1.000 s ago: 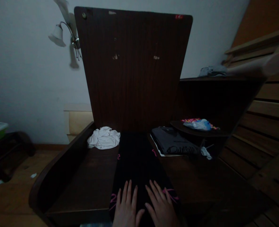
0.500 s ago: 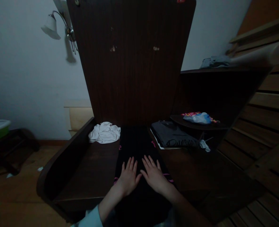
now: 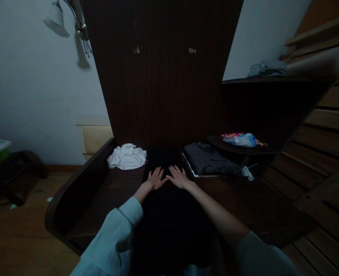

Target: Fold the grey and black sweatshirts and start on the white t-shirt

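Observation:
A long piece of black cloth (image 3: 172,214), probably a garment, runs from the back of the dark wooden desk toward me and over its front edge. My left hand (image 3: 157,179) lies flat on it with the fingers spread, pointing away from me. Beside it, my right hand (image 3: 178,177) rests palm down on the same cloth, fingers apart. The two thumbs nearly meet. Neither hand grips anything. A crumpled white cloth (image 3: 127,156) lies left of the black one, and a folded dark grey garment with black lettering (image 3: 209,159) lies to its right.
A small corner shelf (image 3: 229,147) holds a plastic bag (image 3: 242,140) and something pink. The desk's raised wooden side (image 3: 68,195) stands at the left. A tall dark panel (image 3: 160,88) rises behind. Wooden slats (image 3: 333,130) line the right.
Both hands have slid forward along the black cloth, away from me, staying flat and close together. Pink marks seen on the cloth before are now mostly out of sight. The view has shifted slightly.

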`<state>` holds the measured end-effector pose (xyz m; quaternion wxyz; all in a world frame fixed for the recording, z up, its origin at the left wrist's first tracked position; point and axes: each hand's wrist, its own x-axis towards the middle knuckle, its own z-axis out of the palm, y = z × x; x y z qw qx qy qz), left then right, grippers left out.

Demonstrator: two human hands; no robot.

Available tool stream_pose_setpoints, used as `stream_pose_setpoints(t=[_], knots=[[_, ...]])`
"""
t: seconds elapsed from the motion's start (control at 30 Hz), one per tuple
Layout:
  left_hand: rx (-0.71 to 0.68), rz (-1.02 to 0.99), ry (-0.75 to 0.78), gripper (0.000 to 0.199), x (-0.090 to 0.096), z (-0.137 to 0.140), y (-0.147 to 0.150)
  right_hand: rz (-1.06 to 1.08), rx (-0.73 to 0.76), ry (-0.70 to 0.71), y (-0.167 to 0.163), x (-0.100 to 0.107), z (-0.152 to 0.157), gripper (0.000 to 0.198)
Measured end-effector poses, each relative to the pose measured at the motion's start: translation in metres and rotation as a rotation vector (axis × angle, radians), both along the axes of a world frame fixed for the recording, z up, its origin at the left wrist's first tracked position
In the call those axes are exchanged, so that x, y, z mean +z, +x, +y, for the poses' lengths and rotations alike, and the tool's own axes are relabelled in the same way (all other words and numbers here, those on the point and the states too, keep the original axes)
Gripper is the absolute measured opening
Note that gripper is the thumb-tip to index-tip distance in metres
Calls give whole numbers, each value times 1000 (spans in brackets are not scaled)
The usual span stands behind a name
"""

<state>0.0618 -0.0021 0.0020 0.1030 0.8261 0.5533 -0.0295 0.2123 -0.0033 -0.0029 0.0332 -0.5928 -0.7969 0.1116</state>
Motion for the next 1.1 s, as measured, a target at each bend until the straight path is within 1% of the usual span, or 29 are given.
stream_pose_setpoints(t=[0.13, 0.33, 0.47, 0.53, 0.63, 0.7, 0.73, 0.8, 0.9, 1.0, 1.1], knots=[[25, 5, 15, 67, -1, 20, -1, -9, -5, 33, 0, -1, 19, 65], [-27, -34, 143, 62, -7, 44, -7, -10, -6, 55, 2, -1, 45, 66], [-26, -58, 200, 58, -7, 54, -7, 32, -7, 97, 4, -1, 58, 60], [-23, -82, 253, 55, -4, 54, -6, 55, -22, 157, 4, -1, 60, 54], [-17, -118, 390, 47, 2, 47, -6, 72, -73, 304, 4, 2, 55, 43], [27, -112, 456, 44, 6, 41, -6, 52, -127, 384, 3, 4, 48, 39], [57, -101, 464, 43, 8, 39, -6, 31, -152, 397, 2, 6, 45, 39], [105, -81, 443, 45, 9, 37, -5, -13, -183, 377, 0, 8, 41, 40], [129, -67, 392, 46, 9, 36, -3, -47, -186, 317, -2, 11, 39, 38], [130, -56, 379, 40, 7, 33, -4, -61, -168, 293, -2, 15, 36, 35], [106, -46, 397, 40, 6, 23, -9, -74, -137, 288, -1, 17, 22, 33]])
